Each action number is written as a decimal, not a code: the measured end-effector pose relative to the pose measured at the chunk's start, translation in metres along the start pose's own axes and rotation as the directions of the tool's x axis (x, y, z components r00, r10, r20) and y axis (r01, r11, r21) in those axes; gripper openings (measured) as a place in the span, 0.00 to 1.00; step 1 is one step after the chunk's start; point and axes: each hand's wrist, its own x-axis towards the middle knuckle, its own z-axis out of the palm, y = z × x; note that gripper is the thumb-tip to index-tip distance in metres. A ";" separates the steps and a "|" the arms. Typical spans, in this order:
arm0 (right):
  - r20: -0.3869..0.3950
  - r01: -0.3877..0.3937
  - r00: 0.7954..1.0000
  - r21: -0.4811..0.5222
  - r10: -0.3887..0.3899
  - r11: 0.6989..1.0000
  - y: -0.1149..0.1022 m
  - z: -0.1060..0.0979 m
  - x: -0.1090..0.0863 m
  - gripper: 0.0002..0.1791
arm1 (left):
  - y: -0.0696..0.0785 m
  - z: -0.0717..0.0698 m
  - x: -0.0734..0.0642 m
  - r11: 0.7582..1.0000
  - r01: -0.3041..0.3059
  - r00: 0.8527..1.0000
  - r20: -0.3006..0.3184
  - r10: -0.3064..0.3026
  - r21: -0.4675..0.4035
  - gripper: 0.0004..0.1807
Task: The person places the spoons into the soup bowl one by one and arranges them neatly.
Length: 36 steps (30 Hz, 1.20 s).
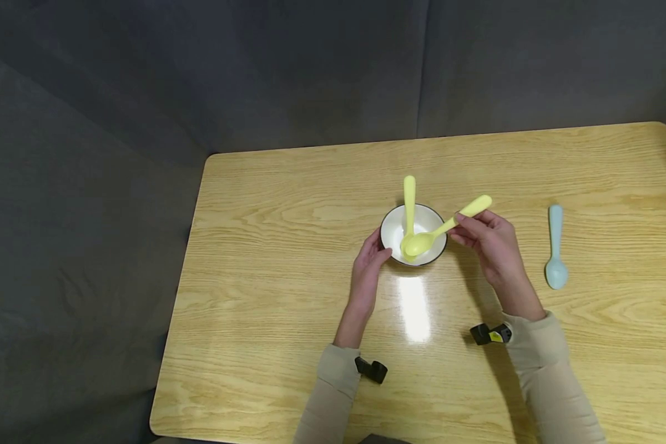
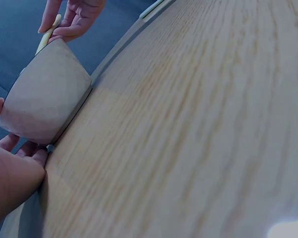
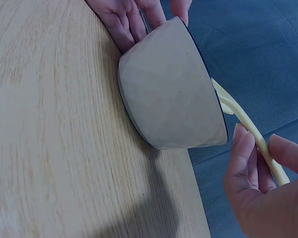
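A white bowl [image 1: 390,229] with a dark rim and faceted outer wall stands on the table. My left hand [image 1: 366,271] holds it from the left, thumb at the rim and fingers against the side. One yellow spoon [image 1: 409,200] leans in the bowl, handle pointing away from me. With thumb and fingers my right hand [image 1: 494,246] pinches a second yellow spoon [image 1: 474,206] by its handle at the bowl's right. That spoon's head is over the bowl and overlaps the first spoon's head. In the right wrist view, its handle [image 3: 252,130] slants down from the rim into the fingers.
To the right of my right hand lies a light blue spoon [image 1: 555,246], handle pointing away from me. The wooden table [image 1: 266,277] ends at a dark curtain [image 1: 322,74] behind and on the left. Each wrist wears a small black camera.
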 end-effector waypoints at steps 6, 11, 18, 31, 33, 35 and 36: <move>-0.006 -0.010 1.000 -0.013 0.010 1.000 0.002 0.000 0.001 0.08 | -0.001 -0.001 0.000 1.000 0.002 1.000 -0.001 -0.002 0.007 0.31; -0.016 -0.017 1.000 -0.025 0.017 1.000 0.003 0.001 0.002 0.09 | 0.000 0.000 0.000 1.000 0.004 1.000 0.002 -0.004 0.005 0.31; -0.023 -0.005 1.000 -0.058 0.004 0.998 0.003 0.003 0.002 0.09 | 0.000 -0.001 -0.001 1.000 0.007 1.000 0.007 -0.007 0.011 0.32; -0.033 0.033 0.999 -0.170 -0.039 0.985 0.003 0.005 0.000 0.09 | -0.001 -0.001 -0.001 1.000 0.011 1.000 0.001 -0.011 0.001 0.32; -0.033 0.036 0.999 -0.167 -0.042 0.985 0.003 0.006 0.000 0.08 | 0.000 -0.001 -0.001 1.000 0.012 1.000 0.000 -0.012 0.001 0.32; -0.033 0.041 0.998 -0.168 -0.047 0.985 0.003 0.006 0.000 0.08 | 0.000 -0.001 0.000 1.000 0.012 1.000 -0.002 -0.012 -0.001 0.32; -0.031 0.042 0.998 -0.163 -0.048 0.986 0.003 0.006 0.000 0.08 | 0.000 0.000 0.000 1.000 0.012 1.000 -0.004 -0.012 -0.003 0.32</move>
